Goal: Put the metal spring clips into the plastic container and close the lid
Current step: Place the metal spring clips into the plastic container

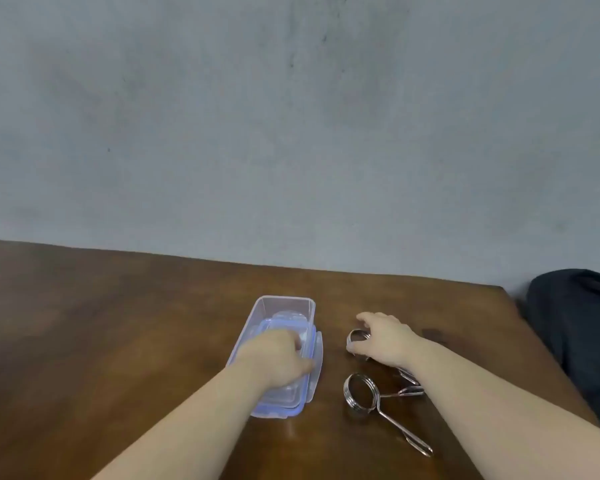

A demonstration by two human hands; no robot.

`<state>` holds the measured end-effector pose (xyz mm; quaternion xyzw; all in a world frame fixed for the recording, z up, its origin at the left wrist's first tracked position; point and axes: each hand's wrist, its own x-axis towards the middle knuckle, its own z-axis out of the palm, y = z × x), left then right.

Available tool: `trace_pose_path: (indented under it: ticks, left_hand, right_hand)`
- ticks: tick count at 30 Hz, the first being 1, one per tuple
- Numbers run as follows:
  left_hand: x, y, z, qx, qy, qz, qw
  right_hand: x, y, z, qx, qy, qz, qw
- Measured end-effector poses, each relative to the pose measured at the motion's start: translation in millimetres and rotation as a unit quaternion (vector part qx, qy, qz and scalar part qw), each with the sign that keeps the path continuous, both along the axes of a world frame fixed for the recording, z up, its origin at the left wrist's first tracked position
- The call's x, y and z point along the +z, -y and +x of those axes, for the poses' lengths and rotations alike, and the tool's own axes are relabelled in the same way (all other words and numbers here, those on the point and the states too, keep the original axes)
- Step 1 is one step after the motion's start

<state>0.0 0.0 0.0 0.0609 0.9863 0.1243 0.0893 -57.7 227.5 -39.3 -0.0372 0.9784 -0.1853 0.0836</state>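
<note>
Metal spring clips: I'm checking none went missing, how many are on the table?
2: one metal spring clip lies free near the front; another under the right hand. Its arm may hide more.

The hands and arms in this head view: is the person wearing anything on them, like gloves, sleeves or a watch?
Nothing shows on them. The left hand and right hand are bare, with no gloves, and no rings can be made out. Both forearms are uncovered to the picture's edge: no sleeves, watch or wristband in view. The picture is slightly blurred, so fine details could be missed.
</note>
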Motion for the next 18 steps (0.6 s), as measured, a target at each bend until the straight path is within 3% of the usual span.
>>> trace_pose_path:
  ticks: [10,18]
  left_hand:
    - [-16.7,-1.4,0.4,-0.019,-0.047,-0.077,0.996]
    - [-8.2,-17.9,-19.0,-0.105,-0.006,-0.227,0.968]
  right_hand:
    - [-13.0,-0.6,6.4,0.018,-0.030,0.127,0.991]
    - [5.9,-43.4,7.5,-0.080,-0.070,0.025,0.994]
